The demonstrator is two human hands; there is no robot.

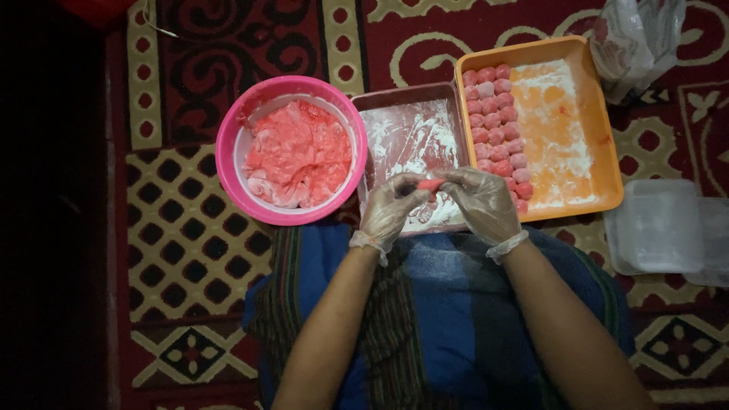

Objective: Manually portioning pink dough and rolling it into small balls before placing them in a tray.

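Together, your gloved left hand (391, 206) and right hand (481, 201) pinched a pink dough ball (430, 184) over the floured tray's (395, 125) near edge, catching dustings, beside the orange tray (600, 129) of finished balls (497, 125).

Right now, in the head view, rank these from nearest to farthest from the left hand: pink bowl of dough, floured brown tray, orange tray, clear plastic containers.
From the left hand:
1. Floured brown tray, directly under and just beyond the hand.
2. Pink bowl of dough, to its left.
3. Orange tray, to the right, past the right hand.
4. Clear plastic containers, far right edge.
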